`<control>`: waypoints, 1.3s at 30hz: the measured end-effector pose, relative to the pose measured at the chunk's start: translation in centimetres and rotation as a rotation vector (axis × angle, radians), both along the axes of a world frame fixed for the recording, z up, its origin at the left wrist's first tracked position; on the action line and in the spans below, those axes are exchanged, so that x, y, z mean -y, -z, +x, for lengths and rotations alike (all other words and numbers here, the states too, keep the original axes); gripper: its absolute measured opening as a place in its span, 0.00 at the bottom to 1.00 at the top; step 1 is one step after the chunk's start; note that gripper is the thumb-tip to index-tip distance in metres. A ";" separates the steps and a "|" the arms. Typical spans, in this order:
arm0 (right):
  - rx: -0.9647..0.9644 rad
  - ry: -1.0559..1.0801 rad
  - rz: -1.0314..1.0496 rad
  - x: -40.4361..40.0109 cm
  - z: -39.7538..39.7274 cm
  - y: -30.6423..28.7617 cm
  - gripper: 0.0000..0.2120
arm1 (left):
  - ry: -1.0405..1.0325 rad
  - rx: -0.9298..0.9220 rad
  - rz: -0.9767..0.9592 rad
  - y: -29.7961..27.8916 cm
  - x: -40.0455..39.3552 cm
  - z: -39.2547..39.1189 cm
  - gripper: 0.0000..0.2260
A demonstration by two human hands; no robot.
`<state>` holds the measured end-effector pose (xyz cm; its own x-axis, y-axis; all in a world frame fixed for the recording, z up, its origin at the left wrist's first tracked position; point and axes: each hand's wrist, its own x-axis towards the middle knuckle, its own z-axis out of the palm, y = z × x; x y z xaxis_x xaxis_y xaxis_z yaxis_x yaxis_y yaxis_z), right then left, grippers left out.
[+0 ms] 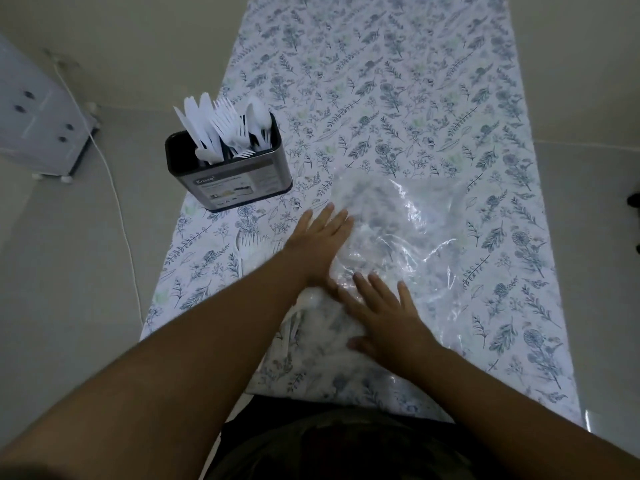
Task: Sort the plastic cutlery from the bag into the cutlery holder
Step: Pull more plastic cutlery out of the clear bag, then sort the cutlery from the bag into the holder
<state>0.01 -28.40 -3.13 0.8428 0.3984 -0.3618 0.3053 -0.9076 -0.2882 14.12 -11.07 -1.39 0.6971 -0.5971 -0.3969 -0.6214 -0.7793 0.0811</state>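
Observation:
A clear plastic bag (408,233) lies flat and crumpled on the flowered tablecloth in front of me. My left hand (317,244) rests palm down on the bag's left edge, fingers spread. My right hand (384,317) presses flat on the bag's near part, fingers apart. A white plastic fork (247,245) lies on the cloth just left of my left wrist. The dark metal cutlery holder (239,178) stands at the table's left edge, filled with white knives, forks and spoons (225,128).
The table (433,81) stretches away under a blue floral cloth. On the floor to the left stands a white unit on feet (38,109), with a white cable (117,209) trailing beside the table.

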 end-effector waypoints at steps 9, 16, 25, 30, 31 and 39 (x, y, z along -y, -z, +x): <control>-0.046 -0.040 0.103 2.7 -0.9 -0.2 0.48 | -0.068 -0.106 -0.009 -0.6 0.0 1.2 0.72; 0.108 0.149 0.127 1.1 0.5 -1.6 0.31 | -0.681 0.035 -0.508 -4.7 -5.8 -5.8 0.16; 0.043 0.112 0.092 0.0 -0.1 -1.1 0.35 | -0.757 -0.002 -0.358 -1.2 -6.0 -12.0 0.15; -0.058 0.374 0.276 -1.1 1.2 -2.8 0.19 | -0.938 -0.011 -0.458 -2.1 -6.0 -11.5 0.13; -0.061 0.445 0.371 -1.6 1.7 -3.3 0.18 | -0.960 -0.008 -0.507 -2.3 -6.0 -11.5 0.13; -0.492 0.984 0.926 -5.7 4.0 -6.2 0.15 | -0.710 -0.124 -0.660 -3.8 -3.6 -12.7 0.11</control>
